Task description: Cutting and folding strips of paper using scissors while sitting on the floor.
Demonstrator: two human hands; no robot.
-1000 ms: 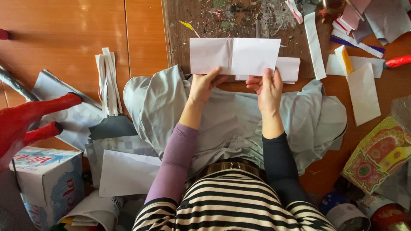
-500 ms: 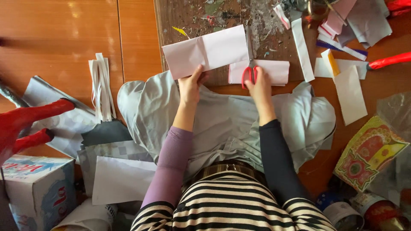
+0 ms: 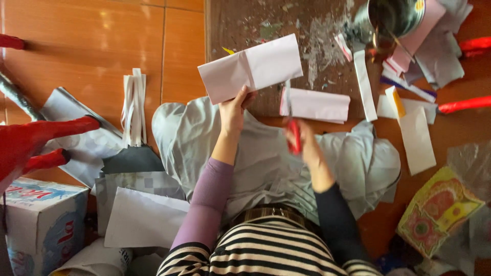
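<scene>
My left hand (image 3: pixel 234 109) grips the lower edge of a folded white sheet of paper (image 3: pixel 251 68) and holds it up, tilted, over a dark spattered board (image 3: pixel 266 23). My right hand (image 3: pixel 306 144) is blurred and closed around red-handled scissors (image 3: pixel 293 136), whose blades point up toward the sheet's right end. A second folded white piece (image 3: pixel 317 105) lies on the board's near edge just right of the scissors. A grey cloth (image 3: pixel 266 158) covers my lap under both arms.
White paper strips (image 3: pixel 134 105) lie on the orange floor at left. Grey and white sheets (image 3: pixel 140 214), a cardboard box (image 3: pixel 43 225) and a red painted shape (image 3: pixel 36 140) sit lower left. A metal tin (image 3: pixel 396 18), paper scraps, red sticks (image 3: pixel 463 105) and a colourful bag (image 3: pixel 437 209) crowd the right.
The sheet has been lifted and tilted by my left hand alone. My right hand let go of it, picked up the red scissors and brought them near the sheet.
</scene>
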